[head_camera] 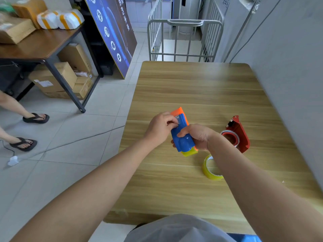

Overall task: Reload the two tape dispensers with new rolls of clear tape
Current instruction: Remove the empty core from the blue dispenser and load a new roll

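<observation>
Above the wooden table I hold a blue and orange tape dispenser with a yellowish roll showing at its lower end. My right hand grips its body. My left hand pinches at its upper end, near the metal blade. A red tape dispenser lies on the table to the right with a roll in it. A loose roll of clear yellowish tape lies flat on the table under my right forearm.
A grey wall runs along the table's right side. A metal cage trolley stands beyond the far edge. To the left are a brown desk with parcels, cardboard boxes under it, and a person's sandalled feet on the tiled floor.
</observation>
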Demonstrator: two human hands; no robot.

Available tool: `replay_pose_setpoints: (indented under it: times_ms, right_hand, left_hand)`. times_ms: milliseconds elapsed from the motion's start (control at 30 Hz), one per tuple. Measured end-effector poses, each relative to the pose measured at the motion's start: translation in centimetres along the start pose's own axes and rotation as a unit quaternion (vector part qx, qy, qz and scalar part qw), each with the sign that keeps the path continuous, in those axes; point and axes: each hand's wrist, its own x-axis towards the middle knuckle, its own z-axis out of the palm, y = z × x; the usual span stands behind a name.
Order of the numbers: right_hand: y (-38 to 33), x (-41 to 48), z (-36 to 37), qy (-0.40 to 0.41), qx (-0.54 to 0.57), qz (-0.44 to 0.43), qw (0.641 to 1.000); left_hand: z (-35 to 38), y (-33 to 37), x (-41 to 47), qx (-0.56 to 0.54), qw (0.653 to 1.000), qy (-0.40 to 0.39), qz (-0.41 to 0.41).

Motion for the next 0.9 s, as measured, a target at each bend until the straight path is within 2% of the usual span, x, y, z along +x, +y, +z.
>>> replay_pose_setpoints:
  times_ms: [133, 267, 367, 467, 567, 700, 900]
  right_hand:
    - [-0.2, 0.3, -0.2, -0.004, 0.019, -0.007, 1.000]
    - [-0.1, 1.0, -0.2, 0.044, 0.012, -0.003, 0.999]
    - [0.0, 1.6, -0.2, 0.144, -0.127, 0.006, 0.981]
    - [0.1, 1.9, -0.4, 0.215, -0.310, 0.022, 0.926]
    - [0.4, 2.1, -0.7, 0.224, -0.389, 0.041, 0.893]
    - [2.2, 2.2, -0.9, 0.223, -0.412, 0.053, 0.882]
    - [4.9, 2.7, -0.1, 0.195, -0.446, 0.072, 0.871]
  left_hand:
    - [0.3, -0.7, 0.1, -0.006, 0.999, 0.029, 0.028]
    - [1.0, -1.4, 0.4, -0.011, 1.000, 0.018, 0.013]
    - [1.7, -2.7, 0.1, -0.006, 0.999, -0.041, -0.010]
    - [2.3, -3.7, -0.5, 0.001, 0.993, -0.116, -0.022]
    - [2.8, -4.4, -1.0, -0.009, 0.984, -0.175, -0.037]
    - [3.5, -5.4, -2.0, -0.042, 0.972, -0.217, -0.078]
    - [4.4, -5.7, -3.9, -0.141, 0.962, -0.166, -0.166]
